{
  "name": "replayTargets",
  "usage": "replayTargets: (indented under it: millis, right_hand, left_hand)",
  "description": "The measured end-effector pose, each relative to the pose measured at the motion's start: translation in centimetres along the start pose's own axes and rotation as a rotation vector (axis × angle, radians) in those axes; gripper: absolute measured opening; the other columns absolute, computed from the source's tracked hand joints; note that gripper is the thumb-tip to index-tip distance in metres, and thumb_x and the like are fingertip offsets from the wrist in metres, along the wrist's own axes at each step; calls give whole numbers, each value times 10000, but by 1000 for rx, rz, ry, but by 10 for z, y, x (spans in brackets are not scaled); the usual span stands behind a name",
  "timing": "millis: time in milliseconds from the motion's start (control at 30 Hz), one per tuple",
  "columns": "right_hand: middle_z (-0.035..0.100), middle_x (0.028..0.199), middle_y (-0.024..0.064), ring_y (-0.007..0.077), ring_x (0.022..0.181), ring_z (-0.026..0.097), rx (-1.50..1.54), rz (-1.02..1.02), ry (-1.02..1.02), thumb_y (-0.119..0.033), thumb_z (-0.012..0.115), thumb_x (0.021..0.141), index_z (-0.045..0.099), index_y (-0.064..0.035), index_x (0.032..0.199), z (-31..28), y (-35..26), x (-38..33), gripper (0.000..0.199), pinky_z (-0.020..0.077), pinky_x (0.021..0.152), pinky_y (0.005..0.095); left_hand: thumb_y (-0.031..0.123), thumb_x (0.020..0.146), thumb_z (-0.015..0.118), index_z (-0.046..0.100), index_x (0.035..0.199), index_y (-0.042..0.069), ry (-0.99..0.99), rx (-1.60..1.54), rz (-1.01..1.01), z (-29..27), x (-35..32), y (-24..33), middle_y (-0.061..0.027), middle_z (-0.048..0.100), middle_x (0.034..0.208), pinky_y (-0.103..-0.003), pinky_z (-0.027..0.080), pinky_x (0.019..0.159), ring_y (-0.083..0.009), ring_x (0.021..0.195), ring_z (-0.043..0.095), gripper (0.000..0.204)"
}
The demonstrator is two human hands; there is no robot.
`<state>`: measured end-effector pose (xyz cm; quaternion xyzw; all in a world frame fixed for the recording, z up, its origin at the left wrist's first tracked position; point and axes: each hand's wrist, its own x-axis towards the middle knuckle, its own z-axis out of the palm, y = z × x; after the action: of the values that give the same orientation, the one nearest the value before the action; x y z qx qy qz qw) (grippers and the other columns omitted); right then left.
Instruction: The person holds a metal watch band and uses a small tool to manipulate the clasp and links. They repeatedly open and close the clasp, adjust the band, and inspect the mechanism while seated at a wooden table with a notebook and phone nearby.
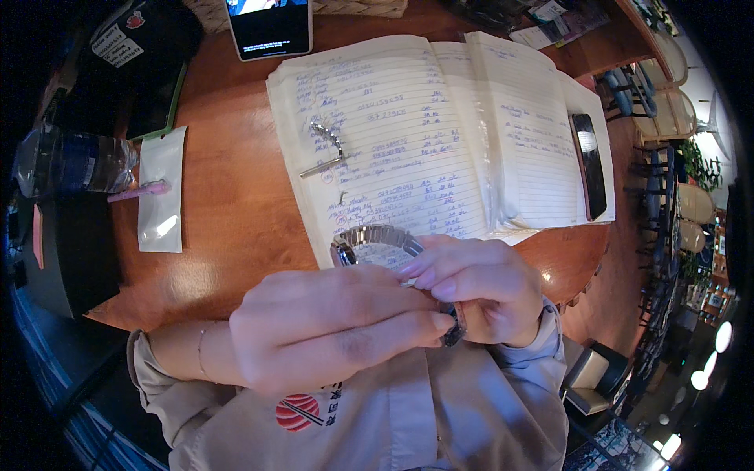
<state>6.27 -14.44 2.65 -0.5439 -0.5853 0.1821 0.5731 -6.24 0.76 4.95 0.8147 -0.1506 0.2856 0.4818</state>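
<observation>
Both hands hold a silver metal wristwatch (375, 237) with a link bracelet, close to my chest above the near table edge. My left hand (330, 330) wraps over the watch from the left, fingers closed around it. My right hand (487, 290) pinches the bracelet's right end between fingertips and thumb. The watch's case is mostly hidden behind my left hand; only the curved bracelet arcs up above the fingers. A small metal tool and loose bracelet links (328, 149) lie on the open notebook (408, 118) just beyond.
The round wooden table (228, 204) carries a dark phone (589, 165) on the notebook's right page, a tablet (269, 27) at the far edge, a small plastic pouch (161, 188), a pink pen (140, 191), a water bottle (71, 161) and a black box (67, 251) at left. Chairs stand at right.
</observation>
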Motion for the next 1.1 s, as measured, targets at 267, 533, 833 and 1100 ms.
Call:
replayTargets:
  millis: [267,533,833,1100]
  right_hand:
    - [610,840,130,253,807,618,70,40,97,-84,654,720,566,-2,910,6,-1,1,225,485,804,394]
    - [593,818,159,314,794,618,39,28,-33,-143,579,817,486,-19,932,-1,2,0,194,444,821,452]
    - [605,814,121,264,762,626,49,-22,-60,-111,533,843,545,-17,851,-5,-3,7,95,476,795,426]
    - [615,782,120,242,741,623,146,25,-121,-68,593,790,562,-10,831,-11,0,8,78,487,789,415]
  left_hand:
    - [22,643,703,612,873,-12,-1,-51,-57,0,0,-2,-121,627,807,-300,529,682,-198,703,620,249]
    - [50,640,713,627,863,6,-32,-27,-12,-3,4,-3,-96,633,783,-281,525,654,-174,691,621,243]
    - [23,639,638,618,827,-59,-100,-76,69,-4,7,-6,-131,606,749,-266,520,581,-216,653,621,206]
    - [11,679,647,618,868,-62,-133,-149,-6,-3,7,-5,-145,617,777,-292,532,638,-228,683,629,204]
